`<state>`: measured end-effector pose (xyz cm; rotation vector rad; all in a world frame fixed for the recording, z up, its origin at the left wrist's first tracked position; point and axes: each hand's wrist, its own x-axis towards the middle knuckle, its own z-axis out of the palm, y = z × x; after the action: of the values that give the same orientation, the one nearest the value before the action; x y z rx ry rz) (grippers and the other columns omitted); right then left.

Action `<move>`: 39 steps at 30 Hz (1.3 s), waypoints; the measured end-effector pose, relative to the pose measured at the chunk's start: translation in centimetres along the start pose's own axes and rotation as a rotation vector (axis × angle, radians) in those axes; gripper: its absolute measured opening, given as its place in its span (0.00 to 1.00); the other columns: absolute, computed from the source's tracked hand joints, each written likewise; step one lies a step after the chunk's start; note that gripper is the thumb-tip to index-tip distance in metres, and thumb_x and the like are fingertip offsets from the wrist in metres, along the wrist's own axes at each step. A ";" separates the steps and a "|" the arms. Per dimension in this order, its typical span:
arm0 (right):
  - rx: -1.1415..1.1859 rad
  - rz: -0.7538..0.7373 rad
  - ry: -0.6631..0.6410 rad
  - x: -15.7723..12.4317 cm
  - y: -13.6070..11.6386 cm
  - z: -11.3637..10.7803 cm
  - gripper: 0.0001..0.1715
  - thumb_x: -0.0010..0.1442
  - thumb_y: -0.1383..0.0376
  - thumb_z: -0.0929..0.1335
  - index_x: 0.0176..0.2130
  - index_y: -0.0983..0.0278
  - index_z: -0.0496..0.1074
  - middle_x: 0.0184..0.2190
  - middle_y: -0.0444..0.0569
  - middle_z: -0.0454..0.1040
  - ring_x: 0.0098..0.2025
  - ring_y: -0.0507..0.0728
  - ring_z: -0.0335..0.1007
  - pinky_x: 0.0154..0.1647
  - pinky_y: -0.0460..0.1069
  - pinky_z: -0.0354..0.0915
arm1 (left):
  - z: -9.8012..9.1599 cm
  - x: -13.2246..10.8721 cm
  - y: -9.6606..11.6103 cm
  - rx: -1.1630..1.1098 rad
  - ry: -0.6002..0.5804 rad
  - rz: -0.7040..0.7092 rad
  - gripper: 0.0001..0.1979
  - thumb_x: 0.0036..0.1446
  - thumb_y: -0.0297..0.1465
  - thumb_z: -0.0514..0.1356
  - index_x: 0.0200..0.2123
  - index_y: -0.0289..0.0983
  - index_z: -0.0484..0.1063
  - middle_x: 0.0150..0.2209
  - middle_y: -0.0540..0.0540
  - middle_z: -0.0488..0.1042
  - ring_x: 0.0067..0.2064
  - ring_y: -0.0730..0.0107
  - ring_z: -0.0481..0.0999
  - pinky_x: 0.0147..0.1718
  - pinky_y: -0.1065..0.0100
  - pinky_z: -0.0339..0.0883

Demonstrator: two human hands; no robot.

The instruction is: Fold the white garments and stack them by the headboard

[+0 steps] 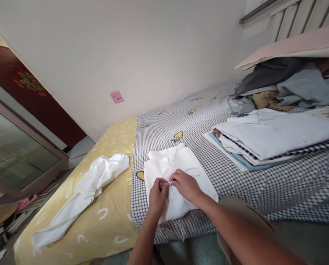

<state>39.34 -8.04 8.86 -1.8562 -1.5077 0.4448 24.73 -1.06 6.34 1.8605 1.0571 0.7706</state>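
Observation:
A folded white garment [192,158] lies on the checked part of the bed, close to its front edge. Thin white cord [190,170] loops over its upper face, and another end hangs below the bed edge. My left hand [158,195] is closed in a pinch on the cord near the garment's middle. Beside it, my right hand [185,183] also pinches the cord, fingertips almost touching the left ones. The exact crossing of the cord between the fingers is partly hidden.
A crumpled white garment [89,180] lies on the yellow sheet [106,221] to the left. At right are a stack of folded clothes [286,132] and a pile of dark and grey clothes [299,79] under a pink board [297,42]. A white wall [158,55] stands behind.

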 end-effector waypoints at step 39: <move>-0.063 -0.112 0.084 0.0 1.8 1.1 0.26 0.56 0.66 0.71 0.54 0.57 0.70 0.43 0.46 0.72 0.46 0.58 0.70 0.49 0.54 0.61 | 1.7 -0.2 -0.1 0.014 0.125 -0.011 0.11 0.55 0.35 0.59 0.31 0.39 0.81 0.29 0.49 0.72 0.34 0.67 0.73 0.39 0.65 0.65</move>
<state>39.94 -7.90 6.83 -1.8043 -1.5756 0.2663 25.96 -1.83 5.52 1.8357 1.1524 0.8843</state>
